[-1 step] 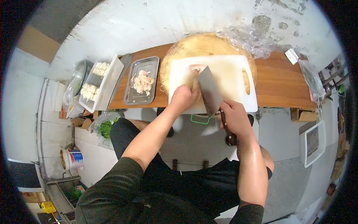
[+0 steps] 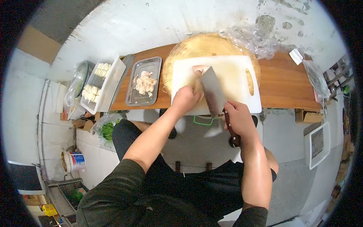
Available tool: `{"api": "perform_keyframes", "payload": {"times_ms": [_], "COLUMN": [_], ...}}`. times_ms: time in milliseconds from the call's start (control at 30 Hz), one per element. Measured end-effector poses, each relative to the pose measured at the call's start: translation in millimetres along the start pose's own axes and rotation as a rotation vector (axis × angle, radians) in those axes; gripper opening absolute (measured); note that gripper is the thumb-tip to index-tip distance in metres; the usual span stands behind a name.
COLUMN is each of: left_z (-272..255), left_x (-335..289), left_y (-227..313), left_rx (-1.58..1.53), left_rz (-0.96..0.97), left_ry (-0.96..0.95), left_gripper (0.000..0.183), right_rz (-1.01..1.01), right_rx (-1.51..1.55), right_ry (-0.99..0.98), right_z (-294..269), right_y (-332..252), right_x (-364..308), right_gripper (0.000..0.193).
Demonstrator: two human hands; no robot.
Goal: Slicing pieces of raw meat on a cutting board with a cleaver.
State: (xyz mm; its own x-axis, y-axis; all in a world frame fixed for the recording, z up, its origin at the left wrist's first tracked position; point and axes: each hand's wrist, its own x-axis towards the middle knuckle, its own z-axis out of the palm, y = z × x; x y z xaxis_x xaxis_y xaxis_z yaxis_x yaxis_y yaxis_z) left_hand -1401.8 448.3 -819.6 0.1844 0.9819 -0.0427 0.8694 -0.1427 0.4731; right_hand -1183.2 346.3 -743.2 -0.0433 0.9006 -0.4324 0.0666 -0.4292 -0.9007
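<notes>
My right hand is wrapped round the dark wooden handle of a cleaver. The cleaver's broad blade slants away to the left over a white cutting board. A piece of pale pink raw meat lies on the board by the blade's far tip. My left hand is closed at the board's near left part, its curled fingers close beside the blade. What those fingers press or hold is hidden and blurred.
The board rests on a round wooden block on a wooden table. Left of it are a metal tray with chopped pale meat and a white container beside white pieces. Clear plastic wrap lies at back right.
</notes>
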Motion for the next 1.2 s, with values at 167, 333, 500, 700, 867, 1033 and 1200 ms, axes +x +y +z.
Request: {"api": "perform_keyframes", "payload": {"times_ms": [167,333,500,700,867,1033,1200], "left_z": [-10,-9,-9,-11,-32,-32,-24], "left_x": [4,14,20,15,6,7,3], "left_y": [-23,-61,-77,-81,-68,-80,-87], "left_rx": [0.054,0.267,0.302,0.331,0.314,0.249,0.201], "left_rz": [0.184,0.675,0.639,0.48,0.464,0.554,0.61], "left_ry": [0.054,0.137,0.045,-0.006,-0.106,-0.096,-0.024], "left_gripper": [0.033,0.04,0.046,0.054,0.061,0.065,0.056], "right_rz": [0.024,0.039,0.007,0.017,0.059,0.077,0.114], "right_rx": [-0.056,-0.084,-0.101,-0.043,-0.135,-0.146,-0.112], "right_ry": [0.038,0.039,0.068,-0.009,0.007,0.057,0.025], "right_z": [-5,-4,3,6,0,-1,-3], "right_y": [6,9,9,4,9,1,4], "right_x": [8,11,6,-9,-17,-27,-29], "right_gripper": [0.034,0.035,0.034,0.031,0.035,0.033,0.031]}}
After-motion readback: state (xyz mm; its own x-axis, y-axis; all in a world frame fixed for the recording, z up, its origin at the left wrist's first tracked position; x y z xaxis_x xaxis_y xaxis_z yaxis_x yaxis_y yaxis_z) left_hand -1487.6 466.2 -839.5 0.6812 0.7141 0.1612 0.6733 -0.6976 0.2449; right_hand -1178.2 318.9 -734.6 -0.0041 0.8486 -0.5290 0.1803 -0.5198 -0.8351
